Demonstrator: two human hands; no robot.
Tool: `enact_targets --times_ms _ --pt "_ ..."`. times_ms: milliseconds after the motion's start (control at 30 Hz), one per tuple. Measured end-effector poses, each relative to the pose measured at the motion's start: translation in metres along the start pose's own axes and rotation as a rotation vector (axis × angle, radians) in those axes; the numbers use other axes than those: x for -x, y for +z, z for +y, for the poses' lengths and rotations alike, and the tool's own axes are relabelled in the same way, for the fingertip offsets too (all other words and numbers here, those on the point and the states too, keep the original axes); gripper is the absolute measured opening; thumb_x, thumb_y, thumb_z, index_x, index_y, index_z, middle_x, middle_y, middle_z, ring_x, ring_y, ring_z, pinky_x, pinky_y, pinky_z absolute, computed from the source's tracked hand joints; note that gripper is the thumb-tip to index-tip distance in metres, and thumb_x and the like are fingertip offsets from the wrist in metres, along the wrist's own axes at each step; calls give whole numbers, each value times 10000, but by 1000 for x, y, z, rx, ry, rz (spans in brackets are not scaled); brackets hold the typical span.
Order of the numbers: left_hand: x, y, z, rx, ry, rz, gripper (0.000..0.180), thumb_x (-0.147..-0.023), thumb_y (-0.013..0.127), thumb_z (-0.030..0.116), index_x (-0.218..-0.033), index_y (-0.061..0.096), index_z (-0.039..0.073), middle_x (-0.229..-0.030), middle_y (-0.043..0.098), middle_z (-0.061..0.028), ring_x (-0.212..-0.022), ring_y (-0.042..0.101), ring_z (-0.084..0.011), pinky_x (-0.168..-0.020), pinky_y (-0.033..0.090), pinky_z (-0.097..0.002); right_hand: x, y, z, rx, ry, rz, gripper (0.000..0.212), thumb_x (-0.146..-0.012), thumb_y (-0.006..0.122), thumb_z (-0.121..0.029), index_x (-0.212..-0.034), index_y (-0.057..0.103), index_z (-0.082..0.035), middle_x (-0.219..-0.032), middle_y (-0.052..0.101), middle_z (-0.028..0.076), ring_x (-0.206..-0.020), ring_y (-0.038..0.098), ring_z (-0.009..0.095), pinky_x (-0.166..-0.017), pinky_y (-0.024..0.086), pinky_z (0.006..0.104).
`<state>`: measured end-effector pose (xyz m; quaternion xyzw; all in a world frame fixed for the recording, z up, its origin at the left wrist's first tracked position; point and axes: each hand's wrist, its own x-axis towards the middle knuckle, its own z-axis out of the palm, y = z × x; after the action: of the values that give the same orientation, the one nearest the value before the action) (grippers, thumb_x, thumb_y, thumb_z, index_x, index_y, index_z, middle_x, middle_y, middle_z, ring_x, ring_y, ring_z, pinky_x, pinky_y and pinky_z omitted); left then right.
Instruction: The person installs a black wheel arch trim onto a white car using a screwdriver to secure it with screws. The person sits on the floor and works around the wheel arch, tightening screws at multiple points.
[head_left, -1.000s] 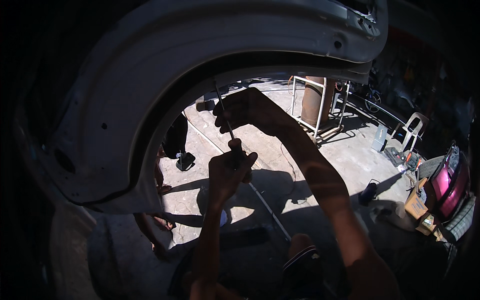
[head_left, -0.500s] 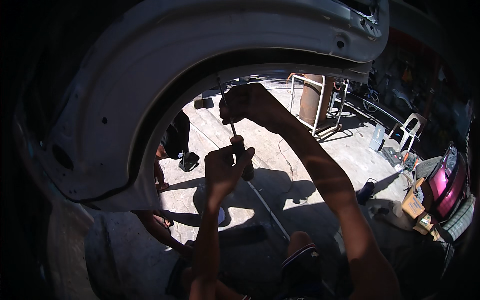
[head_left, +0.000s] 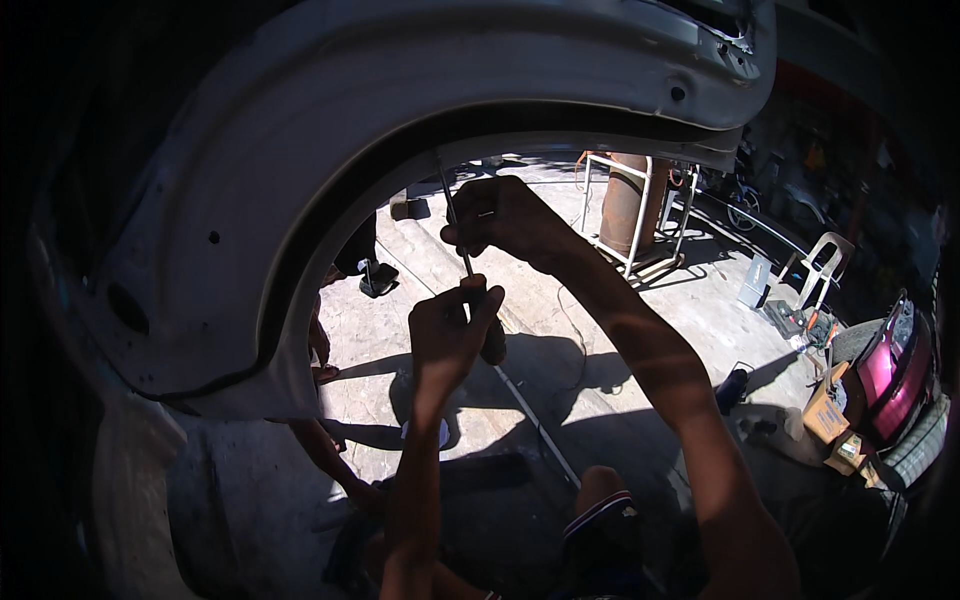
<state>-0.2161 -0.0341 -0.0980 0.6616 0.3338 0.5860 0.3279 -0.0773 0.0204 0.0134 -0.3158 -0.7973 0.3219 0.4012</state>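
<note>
My left hand (head_left: 443,335) is closed round the dark handle of a long screwdriver (head_left: 494,345), whose lower end sticks out below my fingers. Higher up, the fingers of my right hand (head_left: 510,222) pinch its thin metal shaft. The shaft slants up and left, and its tip meets the lower edge of a curved grey vehicle body panel (head_left: 230,170). Shadow hides what exactly the tip touches. A dark strip (head_left: 400,150) runs along the panel's arched edge, just above my right hand.
Another person's arm (head_left: 325,455) reaches in at lower left, under the panel. Beyond stand a rusty cylinder (head_left: 626,205) in a white metal frame, a white chair (head_left: 828,258), a grey box (head_left: 755,280), cardboard boxes (head_left: 826,412) and a magenta car part (head_left: 893,375). A pale line crosses the concrete floor (head_left: 545,290).
My right hand has dropped slightly, still pinching the shaft. My left hand has shifted a little on the handle. The other person's arm and dark clothing at left have moved.
</note>
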Motion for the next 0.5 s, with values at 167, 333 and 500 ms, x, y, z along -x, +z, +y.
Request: enact_targets --times_ms 167,333,500 --pt "2 7 13 224 -136 -30 334 -952 676 173 -1024 632 -150 -522 591 -60 -445 528 -81 -547 463 -254 11 -8 0 -353 -20 -184 240 -871 712 -62 -1074 672 59 -864 725 149 -856 737 239 -812 609 359" --pt "1 -1 -5 59 -118 63 393 -920 723 226 -1097 665 -119 -580 592 -26 -563 532 -43 -562 426 -238 4 -8 6 -193 -52 -164 244 -836 758 -97 -1018 678 46 -870 726 143 -797 730 210 -737 602 325" --pt "8 4 0 61 -90 163 420 -878 767 294 -1097 712 -59 -633 570 6 -611 480 -38 -553 379 -241 7 1 5 -70 -31 -71 252 -808 791 -119 -988 680 16 -878 726 129 -759 719 185 -698 585 302"
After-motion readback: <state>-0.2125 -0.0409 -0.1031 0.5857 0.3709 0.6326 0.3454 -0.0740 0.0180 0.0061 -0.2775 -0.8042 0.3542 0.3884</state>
